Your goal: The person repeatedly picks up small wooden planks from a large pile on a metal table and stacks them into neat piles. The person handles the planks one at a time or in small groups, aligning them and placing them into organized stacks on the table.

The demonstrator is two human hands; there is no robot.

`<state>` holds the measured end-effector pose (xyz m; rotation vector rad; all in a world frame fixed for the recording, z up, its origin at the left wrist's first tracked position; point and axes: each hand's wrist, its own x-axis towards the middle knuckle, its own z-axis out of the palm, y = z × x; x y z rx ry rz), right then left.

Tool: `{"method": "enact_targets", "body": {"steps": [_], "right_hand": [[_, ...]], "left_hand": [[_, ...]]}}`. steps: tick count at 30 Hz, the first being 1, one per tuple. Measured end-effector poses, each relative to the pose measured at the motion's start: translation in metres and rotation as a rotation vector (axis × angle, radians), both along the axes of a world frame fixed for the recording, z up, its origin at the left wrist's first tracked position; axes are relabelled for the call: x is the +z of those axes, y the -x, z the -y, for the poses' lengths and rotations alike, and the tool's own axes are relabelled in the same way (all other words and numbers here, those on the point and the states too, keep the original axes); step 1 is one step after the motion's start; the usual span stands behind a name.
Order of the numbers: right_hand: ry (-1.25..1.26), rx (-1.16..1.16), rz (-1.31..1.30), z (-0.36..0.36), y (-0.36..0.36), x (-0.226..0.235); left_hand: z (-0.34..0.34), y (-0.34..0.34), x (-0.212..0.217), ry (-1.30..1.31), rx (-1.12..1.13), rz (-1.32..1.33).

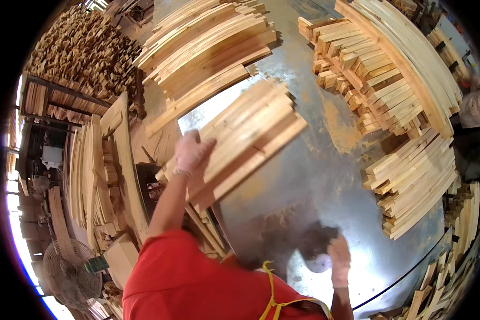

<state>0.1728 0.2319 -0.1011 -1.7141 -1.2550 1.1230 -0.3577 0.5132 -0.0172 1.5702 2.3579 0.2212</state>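
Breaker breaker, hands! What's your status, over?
Left grip on side-by-side planks. Right grip at metal table's near side, contact unclear. Planks slanted, ends uneven. Possible obstacle: larger board stack just beyond them.

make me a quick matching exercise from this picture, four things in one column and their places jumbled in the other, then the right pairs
Things:
1. left hand
2. right hand
3. round fan
4. heap of short wood pieces

Places:
A. low at the picture's left side
B. over the metal table, near the picture's lower edge, away from the boards
C. in the picture's upper left part
D. on a slanting set of pale boards

Right pairs: 1-D, 2-B, 3-A, 4-C
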Motion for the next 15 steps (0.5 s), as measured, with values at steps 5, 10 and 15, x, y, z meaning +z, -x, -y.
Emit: {"method": "enact_targets", "body": {"steps": [5, 10, 15], "right_hand": [[0.482, 0.059, -0.728, -0.043, 0.093, 0.019], [0.349, -0.405, -0.665, 0.030, 0.124, 0.034], [0.507, -0.681, -1.170, 0.100, 0.088, -0.012]], "left_hand": [[0.106, -0.085, 0.001, 0.156, -0.156, 0.014], [0.196, -0.175, 0.031, 0.292, -0.360, 0.146], [0.240, -0.207, 0.039, 0.290, -0.493, 0.357]]}}
